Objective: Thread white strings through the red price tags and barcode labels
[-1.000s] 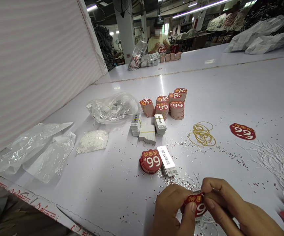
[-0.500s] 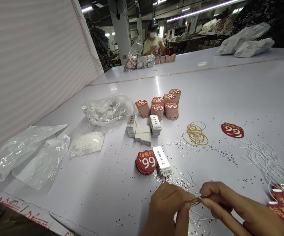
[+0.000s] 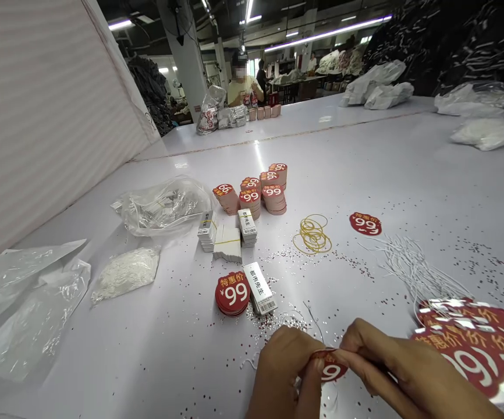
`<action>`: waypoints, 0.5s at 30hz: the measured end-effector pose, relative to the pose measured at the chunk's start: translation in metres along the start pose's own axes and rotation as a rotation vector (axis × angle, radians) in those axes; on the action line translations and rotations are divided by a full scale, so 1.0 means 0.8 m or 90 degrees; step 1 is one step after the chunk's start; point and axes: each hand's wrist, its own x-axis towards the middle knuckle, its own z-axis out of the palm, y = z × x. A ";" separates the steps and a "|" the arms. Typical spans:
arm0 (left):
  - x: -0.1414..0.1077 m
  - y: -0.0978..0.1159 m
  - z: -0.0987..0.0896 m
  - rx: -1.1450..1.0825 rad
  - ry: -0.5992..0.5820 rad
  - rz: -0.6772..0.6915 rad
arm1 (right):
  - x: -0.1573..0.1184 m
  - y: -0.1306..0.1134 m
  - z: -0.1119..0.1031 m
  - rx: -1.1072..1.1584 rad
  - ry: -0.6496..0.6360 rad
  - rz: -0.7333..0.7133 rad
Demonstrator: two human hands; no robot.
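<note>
Price tag (image 3: 331, 366) pinched between your left hand (image 3: 280, 372) and right hand (image 3: 403, 369); barcode tag stack (image 3: 258, 288) and red tag stack (image 3: 233, 294) lie just beyond, on the bench (image 3: 365, 174).

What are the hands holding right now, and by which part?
The left hand and right hand pinch a red ¥99 price tag by its upper part; the lower part stays uncovered.

Red price tag (image 3: 331, 366), white 99, yellow lettering; gold rubber bands (image 3: 312, 234); white string loops (image 3: 415, 269); white barcode tag (image 3: 259, 288), black print; pale lilac tabletop (image 3: 391, 174), red and silver speckles
</note>
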 end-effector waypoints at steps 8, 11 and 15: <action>0.038 0.012 0.029 -0.020 -0.090 0.027 | 0.015 0.025 -0.053 0.269 -0.043 0.105; 0.054 0.011 0.060 -0.044 -0.132 -0.094 | 0.027 0.046 -0.087 0.437 0.106 0.192; 0.077 0.006 0.116 0.030 -0.191 -0.211 | 0.048 0.072 -0.161 0.435 0.335 0.212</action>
